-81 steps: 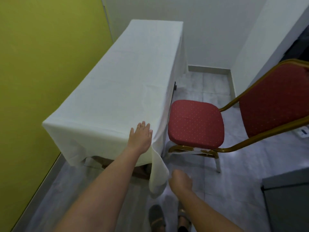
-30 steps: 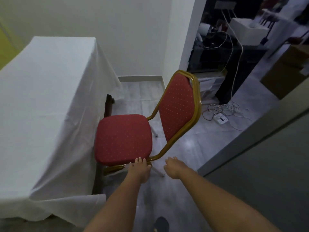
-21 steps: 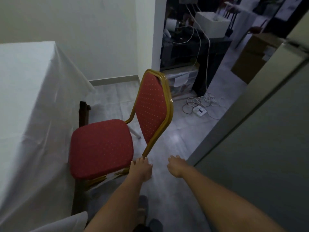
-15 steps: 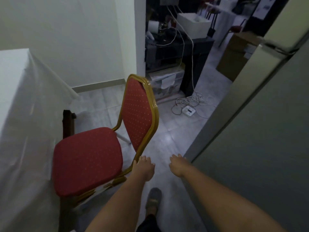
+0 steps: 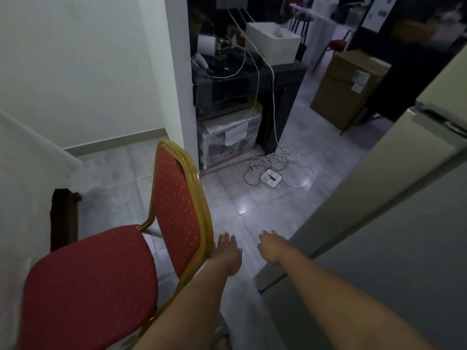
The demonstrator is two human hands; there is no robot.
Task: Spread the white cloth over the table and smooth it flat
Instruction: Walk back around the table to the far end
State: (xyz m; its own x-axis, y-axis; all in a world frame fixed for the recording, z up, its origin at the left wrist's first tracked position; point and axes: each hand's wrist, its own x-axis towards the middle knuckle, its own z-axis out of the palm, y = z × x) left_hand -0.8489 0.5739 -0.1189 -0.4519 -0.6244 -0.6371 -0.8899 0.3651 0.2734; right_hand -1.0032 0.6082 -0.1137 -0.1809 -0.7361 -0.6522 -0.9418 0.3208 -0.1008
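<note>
The white cloth (image 5: 22, 188) hangs over the table at the far left edge of the view; only its draped side shows. A dark table leg (image 5: 63, 218) sticks out below it. My left hand (image 5: 226, 253) is held out in front of me over the floor, fingers relaxed, just right of the chair's back and holding nothing. My right hand (image 5: 271, 247) hovers beside it, fingers loose and empty. Neither hand touches the cloth.
A red chair with a gold frame (image 5: 177, 205) stands between me and the table. A grey appliance (image 5: 391, 236) fills the right side. Ahead lie a power strip with tangled cables (image 5: 271, 176), a dark desk (image 5: 250, 82) and a cardboard box (image 5: 348, 84).
My view has swung right, away from the table toward the doorway. My left hand left the cloth's corner, and both hands now hang empty over the floor.
</note>
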